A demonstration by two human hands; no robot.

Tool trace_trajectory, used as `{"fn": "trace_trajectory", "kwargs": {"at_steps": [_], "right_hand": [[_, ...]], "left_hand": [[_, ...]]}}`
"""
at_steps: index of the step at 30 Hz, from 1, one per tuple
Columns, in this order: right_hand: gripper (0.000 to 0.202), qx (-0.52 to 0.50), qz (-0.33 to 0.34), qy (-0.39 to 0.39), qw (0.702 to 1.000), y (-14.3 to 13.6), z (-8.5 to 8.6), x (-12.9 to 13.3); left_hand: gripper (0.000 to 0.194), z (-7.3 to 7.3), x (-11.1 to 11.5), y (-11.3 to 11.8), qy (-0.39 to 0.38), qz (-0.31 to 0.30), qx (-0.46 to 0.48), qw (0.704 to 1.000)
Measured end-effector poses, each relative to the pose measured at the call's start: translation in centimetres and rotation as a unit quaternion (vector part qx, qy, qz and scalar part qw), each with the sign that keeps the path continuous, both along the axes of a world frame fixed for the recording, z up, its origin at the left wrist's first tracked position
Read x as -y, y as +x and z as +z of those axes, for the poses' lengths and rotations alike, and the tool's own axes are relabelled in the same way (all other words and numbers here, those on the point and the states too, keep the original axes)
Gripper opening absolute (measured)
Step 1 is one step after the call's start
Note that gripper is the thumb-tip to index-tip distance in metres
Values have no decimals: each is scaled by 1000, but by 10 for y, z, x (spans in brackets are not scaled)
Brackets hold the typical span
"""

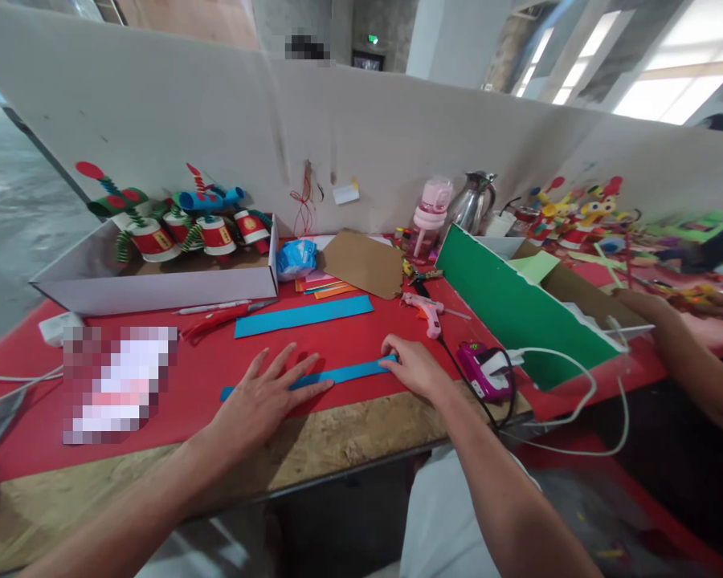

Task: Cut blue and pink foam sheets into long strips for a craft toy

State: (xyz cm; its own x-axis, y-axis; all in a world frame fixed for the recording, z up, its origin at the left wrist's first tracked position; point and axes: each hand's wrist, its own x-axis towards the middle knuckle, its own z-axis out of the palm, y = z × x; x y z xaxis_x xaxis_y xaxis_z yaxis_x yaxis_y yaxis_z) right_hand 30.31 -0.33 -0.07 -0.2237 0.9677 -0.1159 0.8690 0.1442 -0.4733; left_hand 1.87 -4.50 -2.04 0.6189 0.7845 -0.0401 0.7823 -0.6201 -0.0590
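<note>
A narrow blue paper strip [357, 372] lies across the red table cover near its front edge. My left hand [271, 387] rests flat on the strip's left part, fingers spread, hiding some of it. At the right end, my right hand [414, 365] pinches the strip between thumb and fingers. Just beyond both hands is a wider blue paper strip [304, 316], flat and untouched. To the right of my right hand lies a pink glue gun [426, 311], its black cord running toward a purple power socket [485, 371].
A white box [157, 291] with paper-cup figures stands back left. Red-handled scissors [214, 321] lie before it. A green-sided box [518, 305] stands right, beside a co-worker's arm [680, 353]. A brown card [361, 261], pink bottle [430, 217] and metal jug [473, 201] are at the back.
</note>
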Motion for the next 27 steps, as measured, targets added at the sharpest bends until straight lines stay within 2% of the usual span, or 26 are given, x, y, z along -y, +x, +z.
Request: {"fn": "trace_trajectory", "kwargs": {"at_steps": [10,14,16,18,20,21,22,23,25,27], "right_hand": [[16,10,-56,-8,998,-4,0,3],[21,33,-69,-14,997,-3,7,3],[26,76,-99,20,992,-8,12,9],[30,107,-106,96,984,-20,17,21],[34,84,-27,164,982,-39,16,37],[36,50,54,175,982,-49,13,45],[41,24,134,168,976,-58,9,53],[51,16,185,147,971,-65,4,60],[71,21,233,95,968,-73,-6,68],[82,34,243,57,968,-71,-14,70]], "left_hand": [[78,0,-2,-1,-3,-10,16,1000],[76,0,-1,0,5,-7,20,1000],[76,1,-1,2,11,-3,15,1000],[74,2,0,3,15,-2,13,1000],[71,3,0,3,20,-3,12,1000],[68,3,0,3,22,-4,11,1000],[66,3,0,3,23,-6,8,1000],[63,3,0,3,24,-6,4,1000],[60,2,0,3,26,-5,1,1000],[63,0,0,2,26,-1,5,1000]]}}
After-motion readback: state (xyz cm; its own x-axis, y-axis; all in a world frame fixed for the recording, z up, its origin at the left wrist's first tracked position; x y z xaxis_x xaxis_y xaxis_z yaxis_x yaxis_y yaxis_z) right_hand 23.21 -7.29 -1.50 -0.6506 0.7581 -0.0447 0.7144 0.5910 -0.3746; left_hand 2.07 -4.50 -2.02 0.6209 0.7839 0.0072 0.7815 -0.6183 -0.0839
